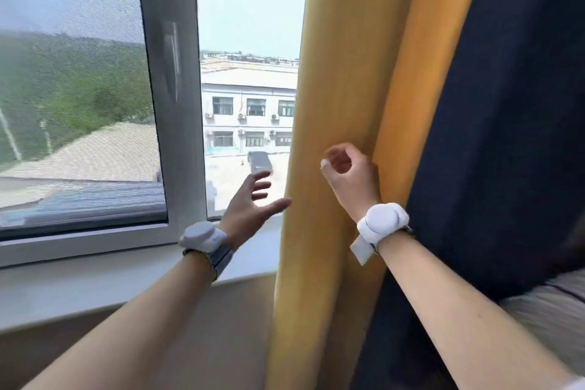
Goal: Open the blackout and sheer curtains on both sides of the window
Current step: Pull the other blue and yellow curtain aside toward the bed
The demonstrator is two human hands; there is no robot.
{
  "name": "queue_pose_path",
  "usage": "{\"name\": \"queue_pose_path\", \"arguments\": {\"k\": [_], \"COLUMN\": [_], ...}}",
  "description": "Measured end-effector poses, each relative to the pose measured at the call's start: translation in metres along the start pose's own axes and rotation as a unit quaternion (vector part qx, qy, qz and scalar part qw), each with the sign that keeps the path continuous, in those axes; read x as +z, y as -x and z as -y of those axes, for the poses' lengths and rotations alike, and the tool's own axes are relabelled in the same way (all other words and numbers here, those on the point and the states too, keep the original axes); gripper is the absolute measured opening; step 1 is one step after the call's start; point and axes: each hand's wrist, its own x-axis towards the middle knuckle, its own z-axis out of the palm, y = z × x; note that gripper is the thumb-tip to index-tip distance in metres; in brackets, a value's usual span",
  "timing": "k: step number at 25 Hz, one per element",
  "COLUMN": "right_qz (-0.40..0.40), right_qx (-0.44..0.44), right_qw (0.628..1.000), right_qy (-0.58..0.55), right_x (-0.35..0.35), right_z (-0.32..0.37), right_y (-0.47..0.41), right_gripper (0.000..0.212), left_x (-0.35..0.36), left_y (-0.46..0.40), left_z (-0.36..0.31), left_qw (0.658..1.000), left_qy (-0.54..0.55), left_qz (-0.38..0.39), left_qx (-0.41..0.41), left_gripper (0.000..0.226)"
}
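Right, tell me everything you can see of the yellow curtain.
The yellow curtain hangs right of the window, gathered into tall, smooth vertical folds of opaque-looking mustard fabric. It runs out of view at top and bottom. A dark navy curtain lies against its right side. The right hand, fingers curled, presses into a fold at mid height. The left hand is open beside its left edge, fingertips about reaching it.

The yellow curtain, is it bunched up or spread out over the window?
Bunched up. The yellow curtain hangs in thick folds beside the navy curtain, and the window glass to its left is uncovered.
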Motion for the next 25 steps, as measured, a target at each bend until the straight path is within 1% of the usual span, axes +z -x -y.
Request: {"name": "queue_pose_path", "arguments": {"k": [1, 2, 3, 5, 8, 10, 12, 13, 15, 16, 17, 18, 19, 20, 21, 23, 24, 25], "right_qz": [-0.048, -0.084, -0.098, -0.094, -0.110, -0.115, -0.129, -0.135, -0.144, -0.130, -0.104, -0.063, -0.027, -0.004, 0.009, 0.015, 0.017, 0.009], "right_qx": [-0.007, -0.009, 0.004, 0.061, 0.141, 0.188, 0.227, 0.237, 0.246, 0.257, 0.278, 0.293, 0.302, 0.303, 0.297, 0.270, 0.259, 0.258], "right_qw": [0.999, 0.996, 0.995, 0.994, 0.984, 0.975, 0.965, 0.962, 0.958, 0.957, 0.951, 0.942, 0.931, 0.925, 0.931, 0.957, 0.964, 0.965], "right_qy": [-0.005, -0.001, 0.006, 0.006, -0.011, 0.003, 0.010, 0.011, -0.006, -0.042, -0.092, -0.154, -0.206, -0.228, -0.212, -0.109, -0.058, -0.043], "right_x": [-0.016, -0.033, -0.048, -0.072, -0.114, -0.132, -0.153, -0.160, -0.180, -0.187, -0.196, -0.204, -0.208, -0.214, -0.217, -0.219, -0.221, -0.224], "right_z": [-0.015, -0.033, -0.051, -0.085, -0.147, -0.176, -0.208, -0.219, -0.246, -0.253, -0.264, -0.273, -0.280, -0.294, -0.306, -0.321, -0.332, -0.344], "right_y": [-0.001, -0.006, -0.012, -0.026, -0.055, -0.069, -0.092, -0.099, -0.121, -0.130, -0.142, -0.149, -0.154, -0.158, -0.160, -0.159, -0.164, -0.170], "right_gripper": [0.024, 0.030, 0.038, 0.052, 0.060, 0.068, 0.079, 0.084, 0.093, 0.096, 0.098, 0.100, 0.099, 0.096, 0.095, 0.102, 0.108, 0.108], "left_x": [0.025, 0.052, 0.076, 0.113, 0.181, 0.214, 0.247, 0.257, 0.291, 0.305, 0.325, 0.341, 0.353, 0.373, 0.387, 0.409, 0.424, 0.444], "left_y": [-0.009, -0.020, -0.032, -0.054, -0.094, -0.115, -0.143, -0.154, -0.186, -0.198, -0.213, -0.225, -0.236, -0.252, -0.265, -0.282, -0.289, -0.293], "left_z": [-0.006, -0.013, -0.018, -0.025, -0.036, -0.042, -0.045, -0.044, -0.047, -0.051, -0.057, -0.062, -0.066, -0.071, -0.075, -0.082, -0.085, -0.090], "left_qw": [1.000, 1.000, 1.000, 0.999, 0.994, 0.993, 0.991, 0.990, 0.985, 0.985, 0.984, 0.984, 0.982, 0.980, 0.977, 0.963, 0.952, 0.944], "left_qy": [-0.005, -0.007, 0.002, 0.028, 0.091, 0.094, 0.102, 0.122, 0.152, 0.154, 0.151, 0.152, 0.161, 0.170, 0.183, 0.230, 0.248, 0.246], "left_qz": [0.011, 0.021, 0.025, 0.026, 0.058, 0.042, 0.013, 0.009, 0.029, 0.041, 0.056, 0.067, 0.078, 0.094, 0.102, 0.141, 0.178, 0.220], "left_qx": [0.003, 0.009, 0.010, 0.006, 0.030, 0.063, 0.080, 0.075, 0.070, 0.071, 0.072, 0.069, 0.061, 0.050, 0.038, 0.021, 0.019, 0.020], "left_gripper": [0.084, 0.095, 0.105, 0.118, 0.127, 0.123, 0.115, 0.106, 0.075, 0.062, 0.057, 0.061, 0.070, 0.080, 0.085, 0.084, 0.077, 0.066]}}
